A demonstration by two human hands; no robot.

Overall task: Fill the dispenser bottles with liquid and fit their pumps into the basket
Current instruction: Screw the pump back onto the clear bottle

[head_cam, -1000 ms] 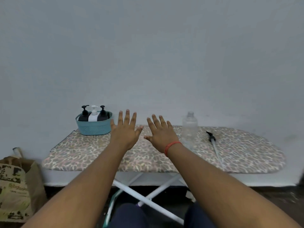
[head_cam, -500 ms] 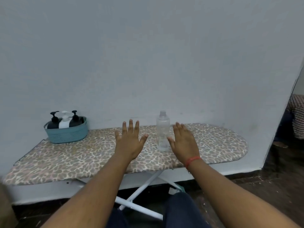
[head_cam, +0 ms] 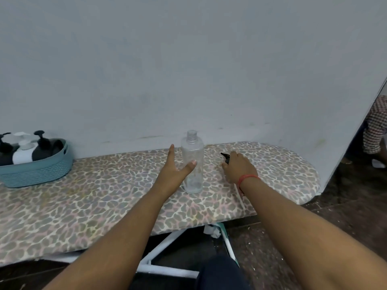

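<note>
Clear uncapped bottle (head_cam: pixel 192 162) upright mid-worktop (head_cam: pixel 104 197), left hand (head_cam: pixel 174 172) spread against it, ungripped; right hand (head_cam: pixel 237 166) just beside, curled over black pump (head_cam: pixel 225 156); blue basket (head_cam: pixel 37 170) far left.

An ironing board (head_cam: pixel 83 206) with a leopard-print cover is set against a plain grey wall (head_cam: pixel 188 59). White crossed legs (head_cam: pixel 165 245) are seen beneath it. Checked fabric (head_cam: pixel 377 126) is visible at far right, above a dark floor (head_cam: pixel 345 206).
</note>
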